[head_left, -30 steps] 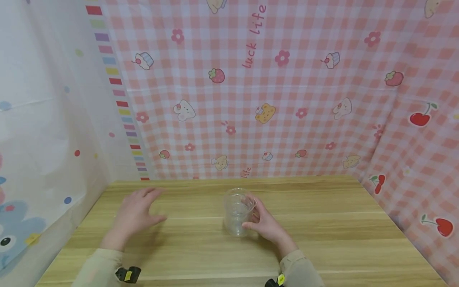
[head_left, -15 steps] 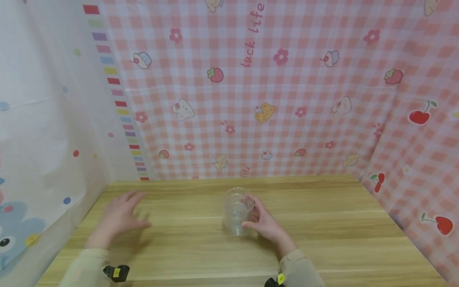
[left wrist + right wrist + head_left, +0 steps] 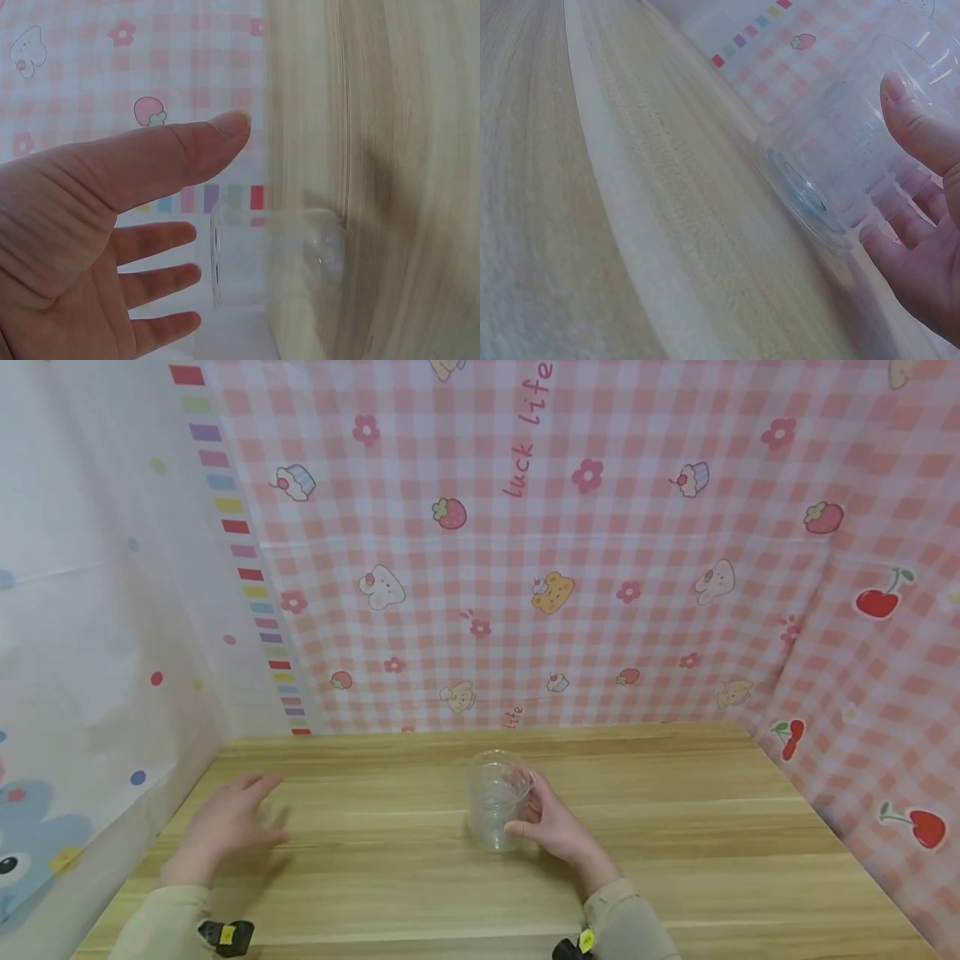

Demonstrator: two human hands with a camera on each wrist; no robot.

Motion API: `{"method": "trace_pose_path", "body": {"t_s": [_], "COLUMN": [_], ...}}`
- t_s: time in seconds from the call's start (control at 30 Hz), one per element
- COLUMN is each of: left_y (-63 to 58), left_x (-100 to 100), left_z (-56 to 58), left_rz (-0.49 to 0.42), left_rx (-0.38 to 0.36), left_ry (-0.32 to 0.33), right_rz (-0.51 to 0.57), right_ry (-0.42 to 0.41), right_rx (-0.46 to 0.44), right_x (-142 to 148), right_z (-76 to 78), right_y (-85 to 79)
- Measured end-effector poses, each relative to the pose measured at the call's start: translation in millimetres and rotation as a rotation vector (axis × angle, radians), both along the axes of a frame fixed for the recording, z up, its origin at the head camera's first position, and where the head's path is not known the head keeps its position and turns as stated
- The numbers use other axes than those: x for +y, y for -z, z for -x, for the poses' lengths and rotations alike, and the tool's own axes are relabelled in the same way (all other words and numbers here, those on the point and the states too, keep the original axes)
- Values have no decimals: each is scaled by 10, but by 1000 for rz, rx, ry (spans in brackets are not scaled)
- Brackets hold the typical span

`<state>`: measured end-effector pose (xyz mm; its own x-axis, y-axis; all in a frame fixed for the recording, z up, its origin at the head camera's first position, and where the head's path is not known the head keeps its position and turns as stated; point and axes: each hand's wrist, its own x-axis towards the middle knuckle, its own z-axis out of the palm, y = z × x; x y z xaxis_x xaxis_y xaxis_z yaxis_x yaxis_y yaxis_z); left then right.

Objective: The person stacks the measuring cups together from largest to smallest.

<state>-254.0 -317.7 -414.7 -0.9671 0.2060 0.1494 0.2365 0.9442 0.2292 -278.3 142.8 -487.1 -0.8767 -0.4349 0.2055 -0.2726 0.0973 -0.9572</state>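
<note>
A clear, see-through cup (image 3: 491, 806) stands upright on the wooden table, near its middle. My right hand (image 3: 551, 822) grips it from the right side. In the right wrist view the thumb (image 3: 911, 120) lies along the cup's wall and the fingers curl round the other side. My left hand (image 3: 228, 822) hovers over the left part of the table, thumb and fingers spread, holding nothing. The left wrist view shows another clear cup (image 3: 277, 259) standing on the table, its rim just beyond the left fingertips. In the head view this second cup is hidden at the left hand.
The wooden table (image 3: 390, 893) meets a pink checked cloth (image 3: 480, 568) along its back edge. A white dotted cloth (image 3: 97, 610) hangs on the left, and a checked cloth with cherries (image 3: 892, 710) on the right. Each wrist carries a small black camera (image 3: 228, 937).
My left hand has moved left and slightly toward me, away from the middle of the table, with its fingers still spread. My right hand and its cup have stayed in place.
</note>
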Motion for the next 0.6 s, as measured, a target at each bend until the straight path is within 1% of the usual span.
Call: {"method": "trace_pose_path", "body": {"t_s": [0.1,0.27,0.4,0.6], "left_y": [-9,-21,-38,-43], "left_x": [-23,-59,-82,-104], "left_z": [-19,-43,-55,-70], "left_rz": [-27,-53,-48,-44], "left_rx": [-25,-37,-32,-54], "left_ry": [-7,-8,-3,-3], "right_rz": [2,-1,-2,-3], "right_ry": [-1,2,8,9], "right_rx": [-1,1,-7,-12], "right_x": [0,-5,0,-3], "right_z": [2,9,7,6], "right_y": [1,1,-1,2]}}
